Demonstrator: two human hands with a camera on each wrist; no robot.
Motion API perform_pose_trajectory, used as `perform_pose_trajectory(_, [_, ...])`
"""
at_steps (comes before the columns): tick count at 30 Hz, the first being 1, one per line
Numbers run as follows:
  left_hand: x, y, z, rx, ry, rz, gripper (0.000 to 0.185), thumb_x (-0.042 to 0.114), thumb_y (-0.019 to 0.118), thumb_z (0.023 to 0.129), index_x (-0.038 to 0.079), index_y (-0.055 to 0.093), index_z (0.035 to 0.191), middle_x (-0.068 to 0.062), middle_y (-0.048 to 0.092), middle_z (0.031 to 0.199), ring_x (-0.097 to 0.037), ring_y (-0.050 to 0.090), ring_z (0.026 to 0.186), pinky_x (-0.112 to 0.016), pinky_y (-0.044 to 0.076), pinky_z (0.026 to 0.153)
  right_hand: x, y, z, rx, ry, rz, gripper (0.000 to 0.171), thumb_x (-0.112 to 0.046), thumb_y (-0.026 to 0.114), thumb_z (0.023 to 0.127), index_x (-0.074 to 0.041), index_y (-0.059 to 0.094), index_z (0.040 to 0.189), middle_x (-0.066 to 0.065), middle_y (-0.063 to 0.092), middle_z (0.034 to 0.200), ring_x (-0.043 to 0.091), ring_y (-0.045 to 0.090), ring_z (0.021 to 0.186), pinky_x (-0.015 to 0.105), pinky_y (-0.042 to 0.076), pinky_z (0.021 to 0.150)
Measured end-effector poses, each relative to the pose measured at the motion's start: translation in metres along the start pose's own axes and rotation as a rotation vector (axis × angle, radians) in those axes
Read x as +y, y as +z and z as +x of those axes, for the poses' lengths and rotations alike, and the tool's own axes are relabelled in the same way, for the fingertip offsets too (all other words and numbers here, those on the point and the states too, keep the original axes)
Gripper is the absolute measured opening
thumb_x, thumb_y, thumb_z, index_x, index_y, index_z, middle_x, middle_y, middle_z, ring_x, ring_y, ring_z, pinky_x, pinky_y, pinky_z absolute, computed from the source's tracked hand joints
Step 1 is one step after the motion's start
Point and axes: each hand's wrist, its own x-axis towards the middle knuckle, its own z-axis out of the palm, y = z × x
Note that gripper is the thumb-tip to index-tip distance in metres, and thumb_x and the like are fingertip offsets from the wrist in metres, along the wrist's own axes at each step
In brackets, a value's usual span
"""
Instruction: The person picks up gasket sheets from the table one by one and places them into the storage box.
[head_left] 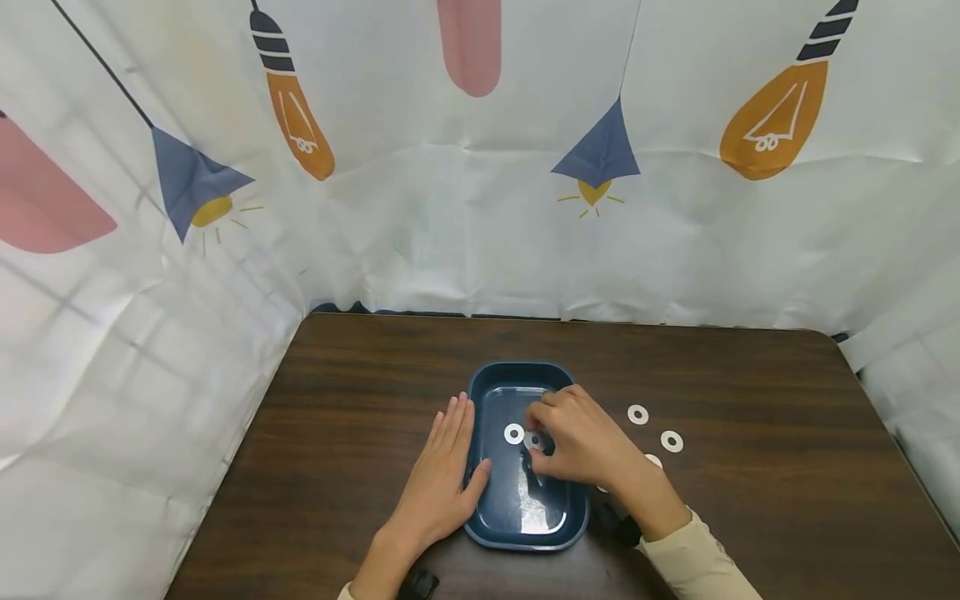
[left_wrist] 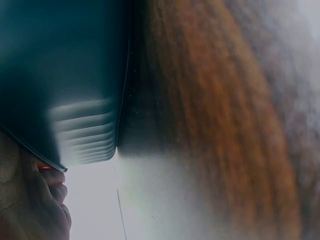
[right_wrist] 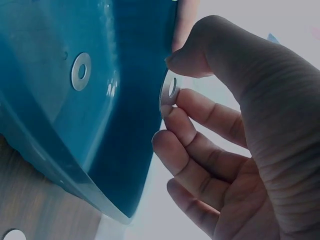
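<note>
A blue rectangular tray (head_left: 517,517) with rounded corners stands on the table. Flat along its left side lies my left hand (head_left: 442,479), fingers straight and thumb over the rim. My right hand (head_left: 573,437) is above the tray and pinches a flat metal washer (right_wrist: 165,97) between thumb and fingertips. Another washer (head_left: 507,435) lies on the tray floor, also seen in the right wrist view. The left wrist view shows mostly the tray's outer wall (left_wrist: 55,65), with part of a hand at the lower left.
On the dark wooden table (head_left: 360,417), several loose washers lie right of the tray, among them one washer (head_left: 632,415) and another washer (head_left: 664,442); some are partly hidden by my right arm. A white printed curtain (head_left: 465,225) hangs behind and beside the table.
</note>
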Motion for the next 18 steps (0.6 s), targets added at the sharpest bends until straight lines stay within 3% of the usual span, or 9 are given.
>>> perform_pose_trajectory(7, [0.0,0.0,0.001,-0.002,0.009,0.006,0.082,0.042,0.056,0.106,0.01,0.015,0.171,-0.006,0.01,0.181,-0.022,0.007,0.169,-0.041,0.009,0.138,-0.003,0.002,0.0,-0.016,0.032,0.002,0.022,-0.029,0.086,0.076,-0.018,0.074,0.091,-0.007,0.07,0.081,0.009,0.061,0.075,0.043,0.056,0.098])
perform_pose_trajectory(14, [0.0,-0.003,0.001,-0.005,-0.002,0.01,0.083,0.04,0.058,0.105,0.01,0.016,0.17,-0.005,0.011,0.181,-0.021,0.007,0.169,-0.052,0.019,0.136,-0.01,0.004,0.001,-0.002,-0.026,-0.028,0.02,-0.029,0.085,0.076,-0.018,0.072,0.087,-0.008,0.062,0.074,0.01,0.059,0.073,0.042,0.056,0.097])
perform_pose_trajectory(18, [0.0,-0.002,0.0,-0.012,0.001,0.009,0.083,0.04,0.058,0.106,0.009,0.016,0.17,-0.007,0.012,0.181,-0.023,0.008,0.169,-0.05,0.017,0.137,-0.013,0.007,0.002,-0.003,-0.061,-0.056,0.021,-0.029,0.085,0.076,-0.018,0.072,0.086,-0.009,0.06,0.072,0.01,0.059,0.072,0.04,0.055,0.094])
